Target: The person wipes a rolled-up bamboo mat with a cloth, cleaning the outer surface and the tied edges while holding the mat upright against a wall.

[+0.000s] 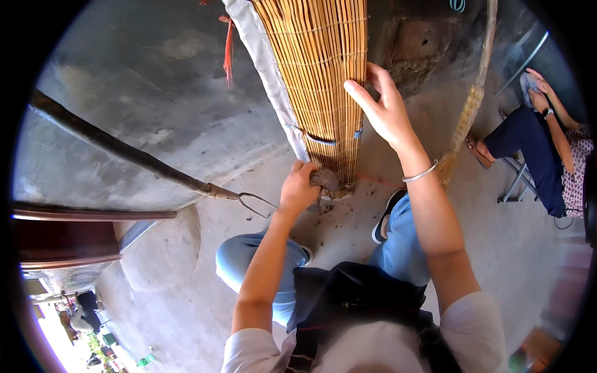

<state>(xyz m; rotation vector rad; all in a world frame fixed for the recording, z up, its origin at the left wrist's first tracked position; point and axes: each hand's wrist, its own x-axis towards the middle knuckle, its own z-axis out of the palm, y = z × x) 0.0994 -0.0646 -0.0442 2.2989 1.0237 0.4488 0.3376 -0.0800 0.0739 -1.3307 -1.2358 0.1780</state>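
Observation:
A long rolled or folded bamboo blind [317, 56] stands upright against the wall, its slats bound with thin cords and a whitish cloth edging [264, 74] down its left side. My left hand [298, 188] is closed on a crumpled grey-brown rag [326, 179], held against the blind's lower end. Higher up, my right hand [388, 112] touches the blind's right edge, thumb over the slats and fingers spread. Two bluish ties [320, 140] cross the lower part of the blind.
A wooden-handled fork [211, 190] leans at the left. A straw broom [463, 130] leans at the right. Dark crumbs lie on the concrete floor [249, 280] below the blind. Another person [535, 149] sits at the far right, holding a cloth.

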